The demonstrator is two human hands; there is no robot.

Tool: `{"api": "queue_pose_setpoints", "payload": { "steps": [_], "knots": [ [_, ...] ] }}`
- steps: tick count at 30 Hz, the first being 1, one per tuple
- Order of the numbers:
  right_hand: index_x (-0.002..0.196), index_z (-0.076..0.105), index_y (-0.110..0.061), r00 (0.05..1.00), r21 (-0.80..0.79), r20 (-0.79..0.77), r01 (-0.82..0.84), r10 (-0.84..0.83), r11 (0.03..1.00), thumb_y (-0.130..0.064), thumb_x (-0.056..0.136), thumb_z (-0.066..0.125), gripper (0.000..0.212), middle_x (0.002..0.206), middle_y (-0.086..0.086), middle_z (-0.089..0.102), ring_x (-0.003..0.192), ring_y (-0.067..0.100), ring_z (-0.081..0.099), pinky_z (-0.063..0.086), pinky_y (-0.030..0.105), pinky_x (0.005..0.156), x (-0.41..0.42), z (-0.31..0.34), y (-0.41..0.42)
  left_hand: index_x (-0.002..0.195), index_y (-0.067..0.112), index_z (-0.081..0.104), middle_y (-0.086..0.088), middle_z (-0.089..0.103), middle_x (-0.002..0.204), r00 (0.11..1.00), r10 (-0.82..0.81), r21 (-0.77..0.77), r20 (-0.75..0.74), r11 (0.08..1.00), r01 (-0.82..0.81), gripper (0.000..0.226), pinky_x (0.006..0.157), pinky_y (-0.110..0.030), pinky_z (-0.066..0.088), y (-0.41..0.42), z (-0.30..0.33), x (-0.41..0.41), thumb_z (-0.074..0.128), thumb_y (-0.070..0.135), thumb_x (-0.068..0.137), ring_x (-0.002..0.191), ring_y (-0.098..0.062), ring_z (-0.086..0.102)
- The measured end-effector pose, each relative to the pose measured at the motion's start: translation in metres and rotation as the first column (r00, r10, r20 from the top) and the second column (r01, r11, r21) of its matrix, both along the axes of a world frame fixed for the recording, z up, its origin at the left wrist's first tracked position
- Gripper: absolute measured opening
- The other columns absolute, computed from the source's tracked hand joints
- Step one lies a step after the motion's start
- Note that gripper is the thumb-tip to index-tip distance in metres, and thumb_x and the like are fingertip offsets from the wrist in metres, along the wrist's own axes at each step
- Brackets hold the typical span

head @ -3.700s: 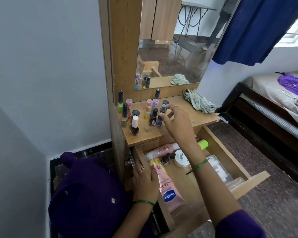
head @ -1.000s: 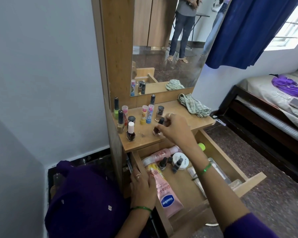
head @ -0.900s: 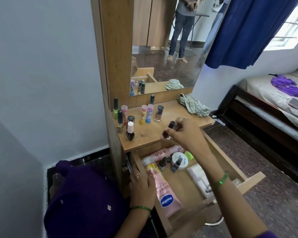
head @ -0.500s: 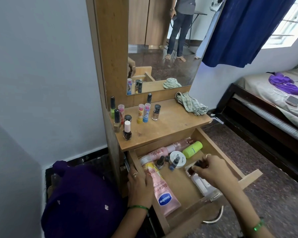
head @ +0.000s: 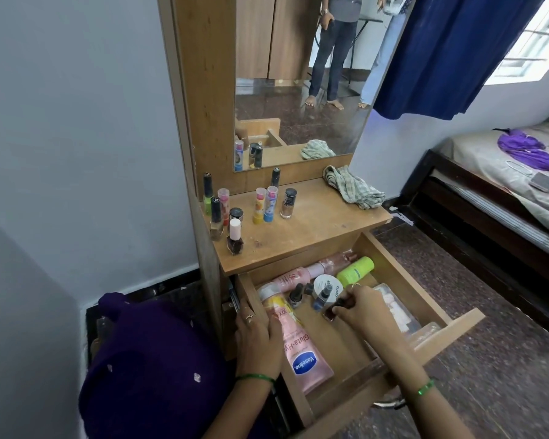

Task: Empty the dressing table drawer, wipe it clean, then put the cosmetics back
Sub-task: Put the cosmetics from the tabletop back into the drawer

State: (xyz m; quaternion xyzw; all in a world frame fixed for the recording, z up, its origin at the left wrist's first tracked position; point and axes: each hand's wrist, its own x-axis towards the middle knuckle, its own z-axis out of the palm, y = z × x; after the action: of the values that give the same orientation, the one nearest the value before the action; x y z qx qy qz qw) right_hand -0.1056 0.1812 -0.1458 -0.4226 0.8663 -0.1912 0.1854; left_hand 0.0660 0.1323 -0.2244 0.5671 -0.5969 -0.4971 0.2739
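Observation:
The wooden drawer (head: pixel 403 274) stands pulled out below the dressing table top (head: pixel 317 226). Inside it my right hand (head: pixel 366 312) grips a dark red nail polish bottle (head: pixel 332 312), low over the drawer floor beside a blue-grey bottle (head: pixel 322 297) and a round white jar (head: pixel 328 285). My left hand (head: pixel 259 335) rests on the drawer's left wall, against a pink Vaseline tube (head: pixel 298 346). A green roll-on (head: pixel 355 270), a pink bottle (head: pixel 298 275) and a clear box (head: pixel 393 307) also lie in the drawer. Several nail polishes and lip balms (head: pixel 263 205) stand on the top.
A checked cloth (head: pixel 354 186) lies at the top's back right. The mirror (head: pixel 298 90) reflects people's legs. A bed (head: pixel 504 185) stands to the right, with a phone (head: pixel 543 182) on it. A purple garment (head: pixel 146 369) covers my knee at lower left.
My right hand lifted a dark red nail polish bottle off the table top, carried it down into the drawer, then shifted left toward the round jar. My left hand stayed on the drawer wall.

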Motion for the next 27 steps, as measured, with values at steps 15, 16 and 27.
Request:
{"api": "queue_pose_setpoints", "payload": {
  "steps": [15,16,27],
  "knots": [
    [0.095,0.063,-0.008,1.000,0.031,0.003,0.006,-0.006,0.999,-0.008,0.075,0.070,0.021,0.078,0.004,0.063,0.075,0.019,0.058,0.044,0.026,0.065,0.001,-0.001,-0.006,0.146,0.021,0.019,-0.014,0.040,0.136,1.000,0.001,-0.009,0.002,1.000,-0.001,0.062,0.085,-0.051,0.053,-0.001,-0.006,-0.002,0.050,0.032,0.093,0.111,-0.032,0.056],
    [0.101,0.061,-0.009,1.000,0.065,0.020,-0.004,0.003,0.998,-0.007,0.075,0.069,0.027,0.080,0.005,0.064,0.078,0.020,0.060,0.044,0.026,0.066,0.000,0.000,-0.006,0.146,0.021,0.019,-0.014,0.040,0.136,1.000,0.002,-0.004,0.002,1.000,-0.002,0.062,0.086,-0.051,0.053,-0.001,-0.006,-0.002,0.050,0.032,0.093,0.112,-0.033,0.056],
    [0.094,0.057,-0.014,0.989,-0.217,-0.139,-0.079,0.049,0.973,-0.006,0.079,0.065,0.019,0.087,0.005,0.062,0.077,0.017,0.059,0.051,0.031,0.071,-0.007,0.092,-0.039,0.146,0.027,0.018,-0.013,0.040,0.137,1.000,-0.013,-0.009,0.022,1.000,0.013,0.064,0.084,-0.049,0.055,-0.001,-0.009,-0.002,0.051,0.034,0.091,0.109,-0.030,0.058]
  ]
}}
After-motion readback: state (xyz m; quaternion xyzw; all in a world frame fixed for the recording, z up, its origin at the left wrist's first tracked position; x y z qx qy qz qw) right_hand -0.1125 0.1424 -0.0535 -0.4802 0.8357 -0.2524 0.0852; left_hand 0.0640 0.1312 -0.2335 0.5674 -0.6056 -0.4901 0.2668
